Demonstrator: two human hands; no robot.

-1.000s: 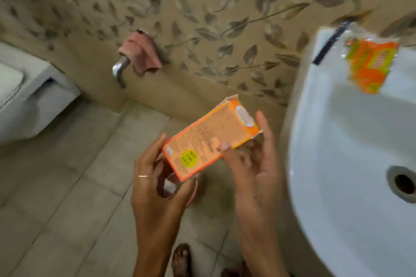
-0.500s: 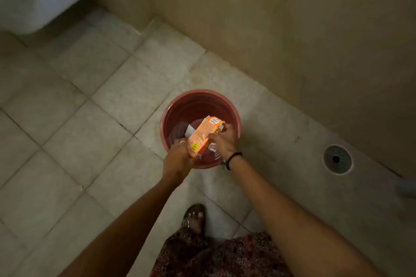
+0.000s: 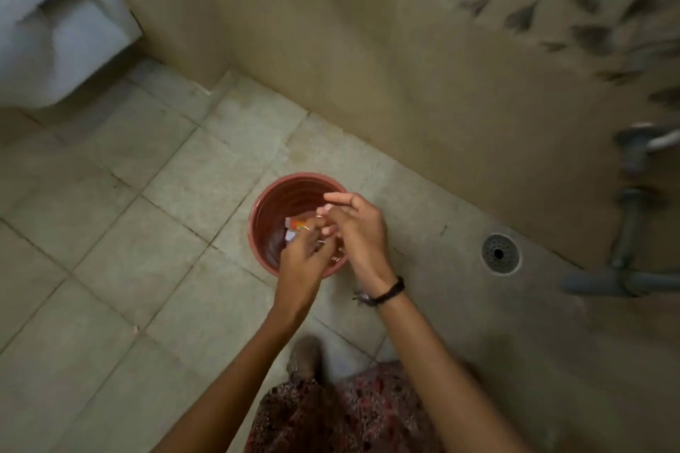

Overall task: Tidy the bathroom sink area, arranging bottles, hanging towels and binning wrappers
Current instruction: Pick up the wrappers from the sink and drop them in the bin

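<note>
Both hands hang over a round reddish-brown plastic bin (image 3: pixel 265 210) that stands on the tiled floor (image 3: pixel 121 217). The left hand (image 3: pixel 303 257) and the right hand (image 3: pixel 358 228) are close together, their fingers meeting or overlapping above the bin's right half; the picture is too blurred to tell whether they touch. The right hand's fingers are loosely spread, with nothing seen between them, and the left hand's fingers curl downward with nothing clearly held, though the blur leaves that uncertain. A thin ring (image 3: pixel 306 229) shows on a left finger and a dark band (image 3: pixel 386 292) circles the right wrist. Just beyond the left fingertips, down inside the bin, lies an orange and white carton (image 3: pixel 294 226), partly hidden by the fingers. To the right of the right hand, well apart from it, a round metal floor drain (image 3: pixel 500 254) sits in the floor near the wall, and farther right grey pipes (image 3: pixel 625 232) run along the wall. Far to the upper left of the hands stands a white toilet (image 3: pixel 59 33). Below the forearms, a patterned skirt (image 3: pixel 346 412) and a sandalled foot (image 3: pixel 305 357) are visible.
</note>
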